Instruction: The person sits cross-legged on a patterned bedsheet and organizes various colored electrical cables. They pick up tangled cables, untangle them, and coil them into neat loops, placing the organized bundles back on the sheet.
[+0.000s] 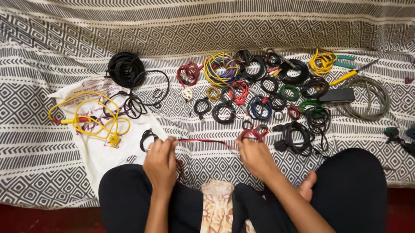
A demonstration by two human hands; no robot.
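A black-and-white patterned cloth (33,139) covers the floor, with a strip of dark red floor showing at the near edge. The left hand (160,162) is pinched shut on one end of a thin red wire (206,141), and the right hand (255,155) is closed on the other end, where a small red coil (256,131) gathers at its fingertips. Between the two hands the red wire is stretched nearly taut, its long axis running left to right, level with the knuckles. Taking that wire as landmark: just beyond it lie many small bundles of black, blue, green and red cable; beyond its left end sits a yellow cable (90,118) on a white bag (97,153); far beyond its right end rests a grey coil (369,97).
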